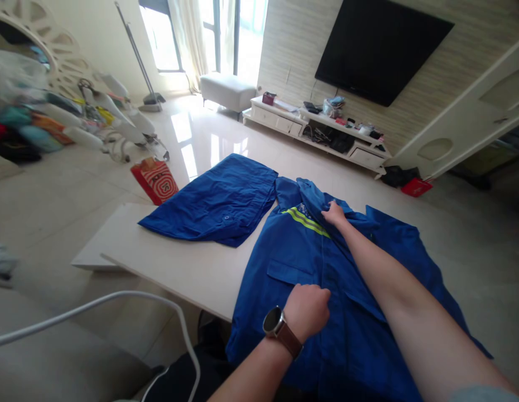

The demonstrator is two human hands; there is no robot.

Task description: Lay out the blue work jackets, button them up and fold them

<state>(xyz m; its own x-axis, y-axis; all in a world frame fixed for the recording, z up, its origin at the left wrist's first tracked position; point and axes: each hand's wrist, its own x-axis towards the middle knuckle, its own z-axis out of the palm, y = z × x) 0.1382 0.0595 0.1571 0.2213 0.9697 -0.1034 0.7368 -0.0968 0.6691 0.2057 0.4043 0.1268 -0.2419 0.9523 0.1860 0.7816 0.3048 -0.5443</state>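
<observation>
A blue work jacket [293,251] with a yellow and grey reflective stripe lies spread over the near right part of the white table [179,268]. Near its collar, my right hand [335,215] is closed on the cloth, thumb and fingers pinching a fold. My left hand [307,310], with a watch [274,321] on the wrist, is closed low on the jacket front beside a pocket flap; its fingertips are hidden against the cloth. Left of the jacket, folded blue trousers [221,201] lie on the table.
A red patterned bag [157,181] stands beyond the table's left end. A white cable [117,296] loops across the near left. Farther back are a low TV cabinet [280,120], a grey bench [228,89] and a wall-mounted television [380,47].
</observation>
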